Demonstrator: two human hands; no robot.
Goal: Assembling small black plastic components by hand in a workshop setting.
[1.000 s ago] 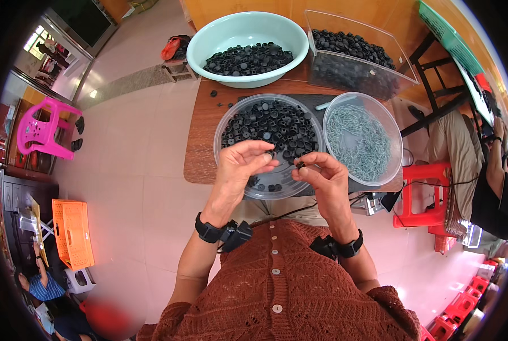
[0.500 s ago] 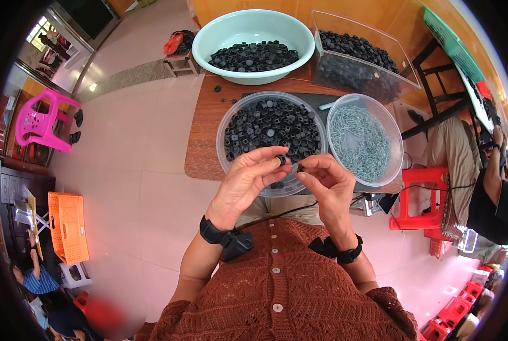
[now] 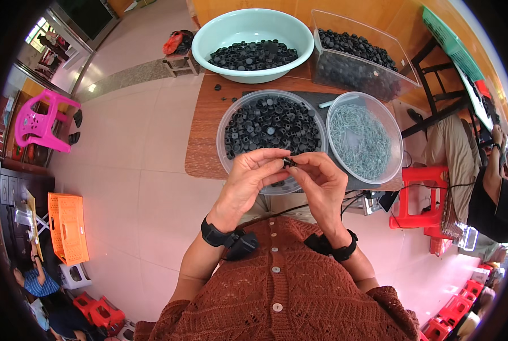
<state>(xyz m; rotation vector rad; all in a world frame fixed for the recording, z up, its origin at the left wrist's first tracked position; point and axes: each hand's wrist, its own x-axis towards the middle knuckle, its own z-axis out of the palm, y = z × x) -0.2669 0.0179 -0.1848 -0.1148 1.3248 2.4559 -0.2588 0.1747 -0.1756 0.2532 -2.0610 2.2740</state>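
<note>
My left hand (image 3: 247,181) and my right hand (image 3: 321,177) meet over the near edge of a round clear tub (image 3: 222,132) heaped with small black plastic parts. Between the fingertips is a small black plastic part (image 3: 288,162). The left hand pinches it from one side, while the right thumb and forefinger close on it, or on a second piece against it, from the other. The fingers hide most of it, so I cannot tell where one piece ends. To the right stands another round clear tub (image 3: 399,122), full of thin silvery screws (image 3: 359,142).
Behind stand a pale green basin (image 3: 201,57) and a clear rectangular bin (image 3: 401,88), both holding black parts. Several loose pieces (image 3: 217,87) lie on the wooden table (image 3: 200,139). A red stool (image 3: 421,199) and a seated person (image 3: 464,153) are at the right; an orange crate (image 3: 67,227) is left.
My hands have come together. The right hand moved left, bringing its fingertips against the black part in the left hand; the gap between them has closed.
</note>
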